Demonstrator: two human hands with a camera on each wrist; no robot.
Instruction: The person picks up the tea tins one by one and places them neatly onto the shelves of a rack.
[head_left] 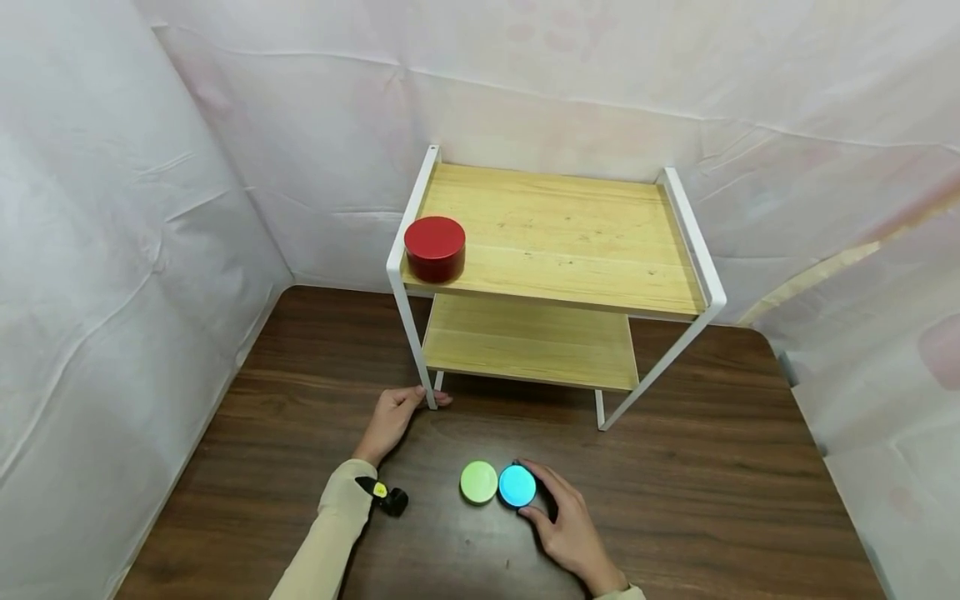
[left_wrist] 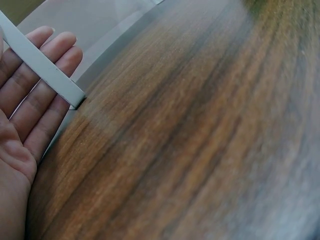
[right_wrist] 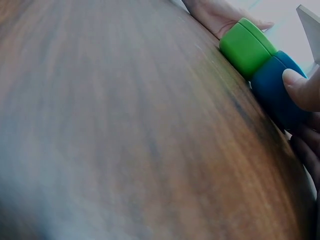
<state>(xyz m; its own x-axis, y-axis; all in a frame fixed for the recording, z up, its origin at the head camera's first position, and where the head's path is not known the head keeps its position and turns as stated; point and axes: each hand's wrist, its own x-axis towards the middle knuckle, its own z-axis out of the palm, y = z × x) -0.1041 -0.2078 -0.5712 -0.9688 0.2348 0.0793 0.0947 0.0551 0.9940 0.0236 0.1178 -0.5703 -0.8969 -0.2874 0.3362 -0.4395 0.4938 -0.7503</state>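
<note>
Blue and low, the round tin (head_left: 517, 486) sits on the dark wooden table (head_left: 712, 467), touching a green tin (head_left: 478, 482) of the same shape on its left. Curled round its far and near sides is the right hand (head_left: 566, 529), thumb on the rim. With fingers straight, the left hand (head_left: 393, 419) rests against the white rack's front leg (head_left: 416, 350).

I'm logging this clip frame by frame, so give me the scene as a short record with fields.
left hand: left hand rests open against the front left leg of the white rack
right hand: right hand grips the blue tin
beside it: green tin, touching the blue one
top shelf: red tin at the front left corner
surface: dark wooden table
</note>
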